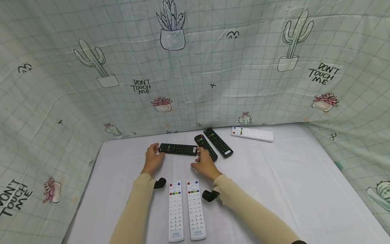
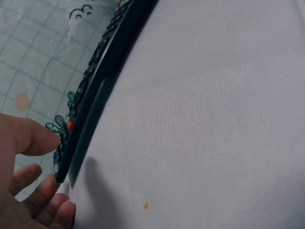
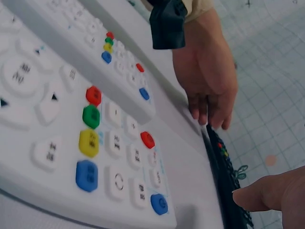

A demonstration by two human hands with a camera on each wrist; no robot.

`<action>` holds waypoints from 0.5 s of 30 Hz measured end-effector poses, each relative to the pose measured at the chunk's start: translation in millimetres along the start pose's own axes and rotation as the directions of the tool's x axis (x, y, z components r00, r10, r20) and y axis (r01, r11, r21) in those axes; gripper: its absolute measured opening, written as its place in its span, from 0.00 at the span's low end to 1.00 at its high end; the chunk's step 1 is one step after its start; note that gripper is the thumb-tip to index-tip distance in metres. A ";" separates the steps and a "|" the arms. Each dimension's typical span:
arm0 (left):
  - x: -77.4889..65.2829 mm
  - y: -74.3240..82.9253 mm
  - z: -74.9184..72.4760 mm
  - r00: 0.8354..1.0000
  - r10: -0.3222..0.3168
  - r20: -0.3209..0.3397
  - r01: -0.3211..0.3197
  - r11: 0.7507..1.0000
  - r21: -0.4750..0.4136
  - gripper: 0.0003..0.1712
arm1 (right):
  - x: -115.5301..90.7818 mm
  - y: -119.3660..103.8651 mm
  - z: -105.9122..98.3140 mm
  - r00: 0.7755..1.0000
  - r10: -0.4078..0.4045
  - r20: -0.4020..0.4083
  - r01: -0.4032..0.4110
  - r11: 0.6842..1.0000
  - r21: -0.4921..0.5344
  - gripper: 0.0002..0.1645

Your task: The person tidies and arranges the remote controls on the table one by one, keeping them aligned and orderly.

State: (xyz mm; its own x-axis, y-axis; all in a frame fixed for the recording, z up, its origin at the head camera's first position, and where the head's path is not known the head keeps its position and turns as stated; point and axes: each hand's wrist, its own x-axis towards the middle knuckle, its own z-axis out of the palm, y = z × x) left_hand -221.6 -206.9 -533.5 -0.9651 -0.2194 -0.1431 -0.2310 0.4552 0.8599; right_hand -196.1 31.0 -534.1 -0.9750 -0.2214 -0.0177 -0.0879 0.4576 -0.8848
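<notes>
Near back edge of white table [image 1: 274, 176], black remote [image 1: 178, 149] lies crosswise. Left hand [image 1: 153, 159] pinches its left end, thumb on top; right hand [image 1: 204, 164] touches its right end, fingers loosely curled. Just right: two more black remotes [image 1: 213, 144]. Nearer person: two white remotes [image 1: 186, 210] side by side.

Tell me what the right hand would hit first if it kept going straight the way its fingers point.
Probably the black remote lying crosswise, whose near end the right hand already touches. Just behind are two more slanted black remotes, then the cactus-print cloth wall; depth is uncertain.
</notes>
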 end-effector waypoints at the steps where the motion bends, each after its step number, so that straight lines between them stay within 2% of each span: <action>1: -0.3 0.0 -0.6 1.000 -0.002 0.004 0.002 1.000 0.001 0.36 | 0.5 0.2 0.1 1.000 -0.005 -0.001 0.005 1.000 -0.009 0.46; 7: -0.4 1.9 -1.4 0.999 -0.001 0.045 0.002 1.000 -0.031 0.38 | 4.7 1.7 0.7 1.000 -0.014 0.019 0.015 0.999 -0.048 0.48; 10: -1.0 0.5 -1.5 0.999 0.009 0.034 -0.008 1.000 -0.026 0.38 | 4.5 2.4 1.1 1.000 -0.020 0.012 0.020 0.999 -0.025 0.47; 15: -2.1 -4.1 -3.7 0.999 0.042 -0.001 -0.042 0.999 -0.011 0.40 | 1.6 2.5 1.1 0.995 -0.095 -0.016 0.095 0.995 0.002 0.44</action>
State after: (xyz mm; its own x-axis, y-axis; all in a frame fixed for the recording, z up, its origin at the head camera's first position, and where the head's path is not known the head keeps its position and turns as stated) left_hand -218.1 -211.5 -534.9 -0.9738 -0.2007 -0.1068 -0.1892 0.4548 0.8703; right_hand -197.6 30.8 -536.8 -0.9654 -0.2499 0.0745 -0.1801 0.4326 -0.8834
